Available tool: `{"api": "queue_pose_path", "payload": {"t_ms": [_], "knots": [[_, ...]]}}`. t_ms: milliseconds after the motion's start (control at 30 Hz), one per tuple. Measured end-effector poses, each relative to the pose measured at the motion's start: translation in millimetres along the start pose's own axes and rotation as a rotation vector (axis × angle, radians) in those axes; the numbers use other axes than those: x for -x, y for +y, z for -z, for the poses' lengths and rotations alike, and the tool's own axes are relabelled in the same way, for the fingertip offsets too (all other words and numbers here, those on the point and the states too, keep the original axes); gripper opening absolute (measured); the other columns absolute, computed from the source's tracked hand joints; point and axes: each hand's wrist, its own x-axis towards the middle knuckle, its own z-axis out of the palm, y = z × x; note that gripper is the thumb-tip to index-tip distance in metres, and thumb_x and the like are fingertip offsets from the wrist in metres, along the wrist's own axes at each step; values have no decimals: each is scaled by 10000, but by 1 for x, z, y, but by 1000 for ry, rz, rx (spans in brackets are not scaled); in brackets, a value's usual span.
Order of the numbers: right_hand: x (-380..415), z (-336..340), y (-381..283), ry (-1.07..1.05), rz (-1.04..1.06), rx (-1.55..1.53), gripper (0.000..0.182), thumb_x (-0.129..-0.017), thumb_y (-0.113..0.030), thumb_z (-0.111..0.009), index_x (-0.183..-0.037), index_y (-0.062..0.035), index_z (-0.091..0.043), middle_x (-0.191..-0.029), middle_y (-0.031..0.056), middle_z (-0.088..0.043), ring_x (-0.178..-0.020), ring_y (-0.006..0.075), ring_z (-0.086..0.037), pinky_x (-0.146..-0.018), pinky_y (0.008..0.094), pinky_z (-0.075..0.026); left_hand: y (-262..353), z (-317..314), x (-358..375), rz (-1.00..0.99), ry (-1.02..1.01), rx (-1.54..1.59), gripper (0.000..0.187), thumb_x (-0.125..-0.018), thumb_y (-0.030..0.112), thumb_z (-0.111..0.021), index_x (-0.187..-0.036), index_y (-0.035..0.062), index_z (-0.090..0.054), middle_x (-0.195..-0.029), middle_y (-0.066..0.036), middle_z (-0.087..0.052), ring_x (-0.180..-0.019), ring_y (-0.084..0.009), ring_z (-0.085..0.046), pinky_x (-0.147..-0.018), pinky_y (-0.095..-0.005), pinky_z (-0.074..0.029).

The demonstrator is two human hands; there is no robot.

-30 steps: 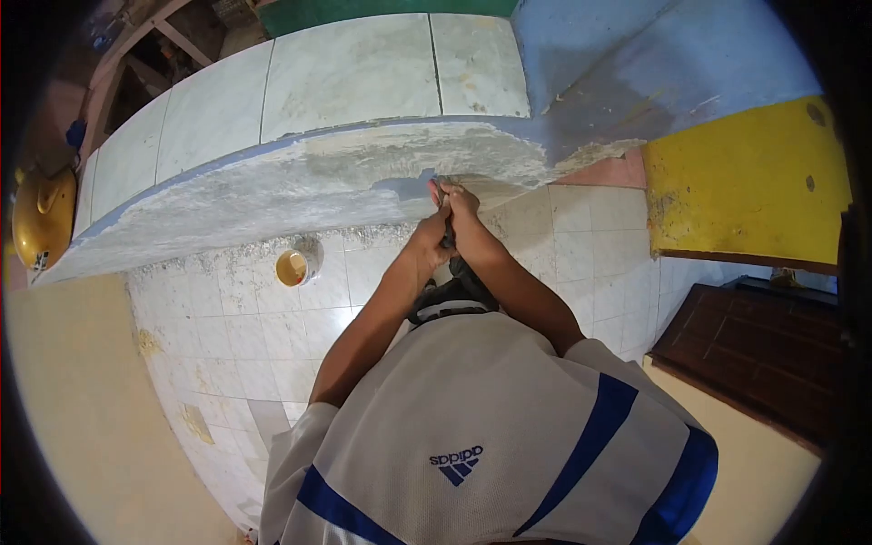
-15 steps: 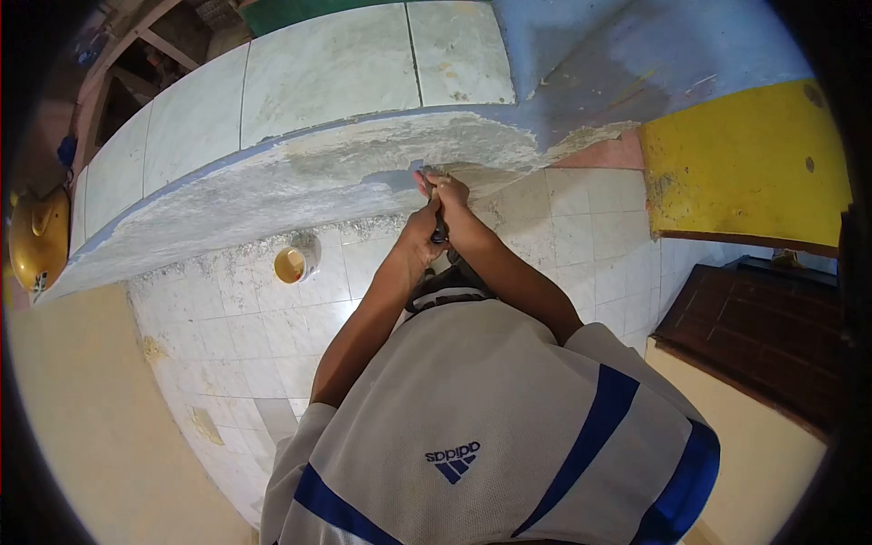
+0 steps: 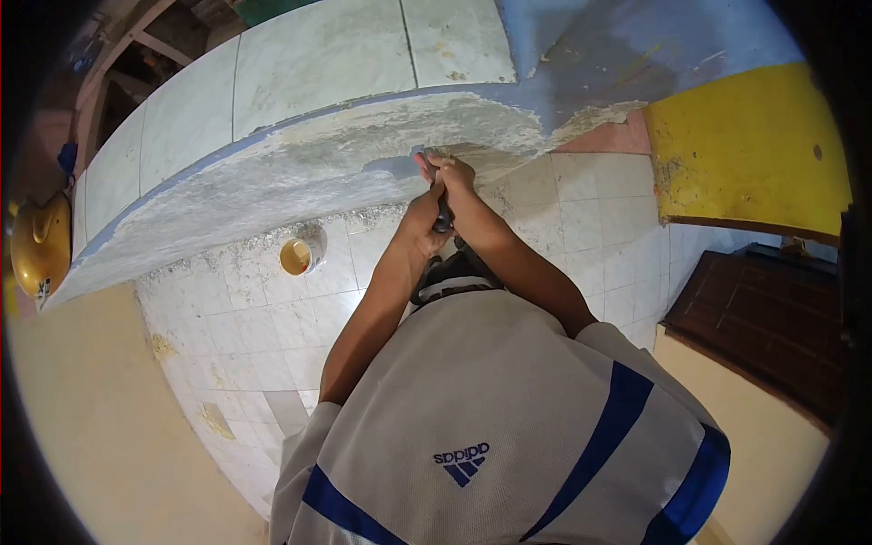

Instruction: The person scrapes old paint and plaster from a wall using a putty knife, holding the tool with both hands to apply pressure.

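At the bottom of my view, nearest the camera, is a grey shirt [image 3: 472, 391] with blue stripes, and both arms reach away from it. My feed shows the left hand [image 3: 423, 218] closed around the dark lower part of a slim tool [image 3: 443, 218]. Beyond it, the right hand [image 3: 452, 171] is clasped round the tool's far part, close to the wall [image 3: 272, 173]. The fingers hide the tip, so I can't tell whether it touches the surface. Just beside the hands, a blue patch [image 3: 391, 167] shows amid the rough, pale surface.

On the tiled floor [image 3: 581, 254], left of the arms and near the wall's foot, stands a bucket [image 3: 315, 250] with something yellowish inside. Pale tiles [image 3: 318, 54] cover the wall's top. Farther out I see a shiny gold object [image 3: 41, 243] at the left, and a yellow panel [image 3: 745, 150] above a dark brown door [image 3: 754, 309] at the right.
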Motion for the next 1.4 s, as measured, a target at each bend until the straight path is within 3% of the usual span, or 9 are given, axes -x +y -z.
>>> {"api": "queue_pose_path", "payload": {"t_ms": [333, 367, 567, 733, 900, 1000, 1033, 1133, 1400], "knots": [[-30, 2, 24, 152, 40, 50, 26, -898, 29, -614, -913, 46, -601, -949, 144, -680, -789, 242, -722, -686, 294, -584, 9, 32, -35, 80, 46, -96, 390, -1041, 434, -462, -1171, 80, -561, -984, -110, -677, -821, -276, -690, -756, -536, -582], [-27, 2, 25, 200, -22, -78, 21, -893, 25, -626, -885, 29, -608, -970, 142, -697, -774, 228, -711, -658, 287, -561, 8, 35, -33, 106, 27, -91, 387, -1047, 427, -452, -1170, 77, -564, -972, -111, -678, -809, -276, -689, -756, -524, -586], [-44, 3, 34, 159, 72, 55, 61, -898, -11, -640, -935, 33, -621, -925, 132, -718, -638, 161, -617, -575, 255, -490, 11, 33, -27, 43, 9, -66, 383, -1059, 381, -437, -1203, 41, -542, -1060, -147, -670, -931, -297, -693, -779, -528, -596], [-46, 11, 42, 159, 26, 60, 121, -905, -29, -617, -1008, 36, -625, -996, 138, -726, -737, 184, -687, -623, 236, -510, 10, 53, -47, 147, -13, -29, 417, -1062, 424, -401, -1250, 71, -518, -1129, -136, -661, -1010, -323, -671, -830, -591, -551], [-21, 24, 25, 0, -2, 98, 313, -934, -119, -596, -1191, 59, -608, -1113, 126, -713, -1042, 212, -699, -877, 251, -497, -20, 24, -33, 62, 4, 29, 424, -1045, 436, -449, -1280, 94, -536, -1243, -149, -632, -1089, -331, -654, -920, -615, -519], [-21, 55, 37, -28, 46, -3, 231, -919, -50, -602, -1106, 84, -616, -1054, 160, -705, -905, 235, -718, -695, 247, -513, -30, -3, 3, 140, 55, 108, 444, -1037, 464, -458, -1302, 117, -537, -1262, -147, -627, -1179, -334, -598, -993, -654, -430], [-22, 63, 37, -52, -18, 38, 318, -946, -114, -607, -1204, 71, -581, -1146, 120, -693, -1049, 223, -698, -891, 271, -503, -37, 3, -6, 158, 58, 109, 455, -1038, 477, -450, -1328, 135, -527, -1268, -139, -624, -1245, -343, -545, -1037, -680, -350], [-23, 54, 29, -44, 49, -10, 231, -923, -53, -609, -1115, 74, -610, -1098, 161, -692, -952, 257, -723, -717, 250, -517, -36, 0, -15, 153, 77, 144, 457, -1033, 487, -457, -1318, 139, -537, -1272, -127, -624, -1219, -336, -564, -1022, -658, -383], [3, 11, 3, -4, 78, -26, 171, -912, -35, -628, -1058, 53, -614, -1047, 144, -691, -918, 243, -731, -772, 266, -526, -8, -24, 15, 46, 140, 10, 408, -1040, 467, -460, -1243, 133, -576, -1137, -89, -655, -1069, -270, -609, -969, -579, -451]]}}
